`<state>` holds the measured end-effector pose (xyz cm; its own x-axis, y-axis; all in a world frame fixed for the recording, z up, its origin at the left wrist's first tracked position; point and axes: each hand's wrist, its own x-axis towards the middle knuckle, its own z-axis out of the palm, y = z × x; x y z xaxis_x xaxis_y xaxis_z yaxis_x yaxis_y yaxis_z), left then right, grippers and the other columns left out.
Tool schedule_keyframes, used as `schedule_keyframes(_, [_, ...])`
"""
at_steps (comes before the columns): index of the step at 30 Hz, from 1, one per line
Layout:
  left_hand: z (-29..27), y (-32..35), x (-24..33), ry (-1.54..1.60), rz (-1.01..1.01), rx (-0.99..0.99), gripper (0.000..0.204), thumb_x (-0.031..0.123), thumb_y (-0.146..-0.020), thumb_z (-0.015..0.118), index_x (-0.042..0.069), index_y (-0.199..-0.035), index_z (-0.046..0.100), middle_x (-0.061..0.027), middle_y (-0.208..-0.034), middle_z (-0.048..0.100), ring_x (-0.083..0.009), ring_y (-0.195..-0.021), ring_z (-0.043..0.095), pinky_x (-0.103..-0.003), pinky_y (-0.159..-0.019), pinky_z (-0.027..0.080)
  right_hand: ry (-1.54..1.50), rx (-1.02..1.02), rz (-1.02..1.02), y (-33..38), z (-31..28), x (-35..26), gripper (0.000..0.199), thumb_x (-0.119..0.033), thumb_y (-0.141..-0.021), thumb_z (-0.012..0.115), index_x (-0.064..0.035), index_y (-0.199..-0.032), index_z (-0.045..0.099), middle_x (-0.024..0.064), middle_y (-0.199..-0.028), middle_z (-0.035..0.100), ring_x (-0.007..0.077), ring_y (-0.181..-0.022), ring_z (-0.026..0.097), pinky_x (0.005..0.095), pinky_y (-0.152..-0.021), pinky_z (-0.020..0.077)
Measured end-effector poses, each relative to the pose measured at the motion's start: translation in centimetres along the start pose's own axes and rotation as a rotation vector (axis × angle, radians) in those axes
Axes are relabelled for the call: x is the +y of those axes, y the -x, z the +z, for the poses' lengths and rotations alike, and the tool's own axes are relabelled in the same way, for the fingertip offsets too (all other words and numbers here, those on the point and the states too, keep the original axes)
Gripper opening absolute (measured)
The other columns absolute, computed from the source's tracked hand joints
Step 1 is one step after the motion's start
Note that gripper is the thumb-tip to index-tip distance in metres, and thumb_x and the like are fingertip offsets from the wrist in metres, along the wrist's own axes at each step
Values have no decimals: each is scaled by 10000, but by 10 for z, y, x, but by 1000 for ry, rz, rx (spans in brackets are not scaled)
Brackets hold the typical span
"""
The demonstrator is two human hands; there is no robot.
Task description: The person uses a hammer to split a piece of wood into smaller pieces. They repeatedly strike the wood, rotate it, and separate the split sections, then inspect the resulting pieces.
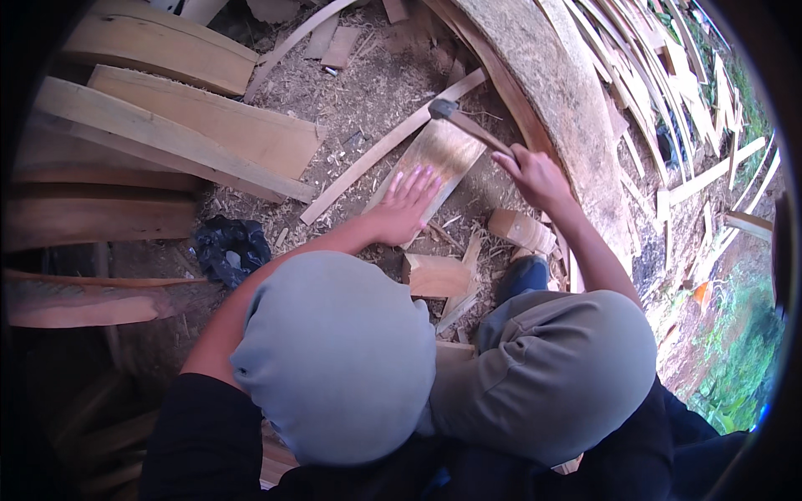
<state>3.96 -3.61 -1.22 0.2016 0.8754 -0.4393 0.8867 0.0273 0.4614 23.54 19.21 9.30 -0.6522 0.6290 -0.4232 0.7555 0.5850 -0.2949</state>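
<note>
Two bare hands work low over a dirt floor (334, 117) strewn with pale shavings and wood scraps. The left hand (405, 209) presses palm down on a flat board (451, 154), its grip wide, fingers spread and closed around nothing. The right hand (535, 175) has its grip wrapped around the handle of a hammer-like tool (480, 129), whose dark head is at the board's far end; whether it touches the wood I cannot tell. The board lies on the ground ahead of the knees, beside a long thin strip (393, 150). Nearer the person are a squared block (436, 275) and a rounded block (520, 230). Thick planks (209, 129) pile up at the left, near a crumpled black plastic bag (230, 248). A large curved slab (576, 100) arcs along the right; beyond it, loose slats (660, 67) and bright greenery (752, 334) fill the outdoor side.
</note>
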Motion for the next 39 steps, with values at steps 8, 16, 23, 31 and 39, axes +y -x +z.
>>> schedule_keyframes(8, [-10, -7, 12, 6, 12, -22, 919, 291, -1055, 530, 79, -1659, -130, -208, -1726, -184, -348, -1596, -203, -569, -1263, -100, -426, 250, -143, 14, 23, 33, 491, -524, -1057, 532, -46, -1034, 642, 209, -771, 686, 436, -722, 689, 502, -716, 553])
schedule_keyframes(16, [-10, 4, 6, -11, 9, -40, 894, 282, -1073, 496, 49, -1646, -150, -237, -1708, -211, -371, -1581, -233, -574, -1260, -103, -254, 114, -45, 8, -16, 10, 554, -559, -1067, 501, -33, -1036, 671, 125, -680, 628, 225, -569, 612, 440, -575, 519])
schedule_keyframes(23, [-21, -6, 15, 15, 7, -94, 892, 269, -1074, 484, 74, -1645, -174, -211, -1705, -246, -355, -1574, -255, -569, -1257, -122, -93, 17, 6, -11, 24, 42, 481, -499, -1087, 485, -44, -1086, 643, 132, -775, 686, 254, -651, 682, 435, -637, 583])
schedule_keyframes(31, [-9, 0, 9, 3, -4, -41, 905, 286, -1067, 504, 81, -1652, -156, -204, -1716, -223, -346, -1581, -250, -576, -1252, -127, -164, 248, -170, 13, -18, 13, 457, -510, -1053, 549, -63, -1062, 643, 195, -727, 671, 344, -676, 703, 513, -669, 548])
schedule_keyframes(39, [-14, -3, 12, 48, -11, -78, 892, 280, -1069, 487, 78, -1652, -157, -201, -1717, -224, -344, -1585, -238, -570, -1256, -118, -75, -1, -30, -7, 6, 14, 632, -609, -1061, 450, -10, -1088, 651, 243, -793, 694, 381, -828, 731, 558, -765, 536])
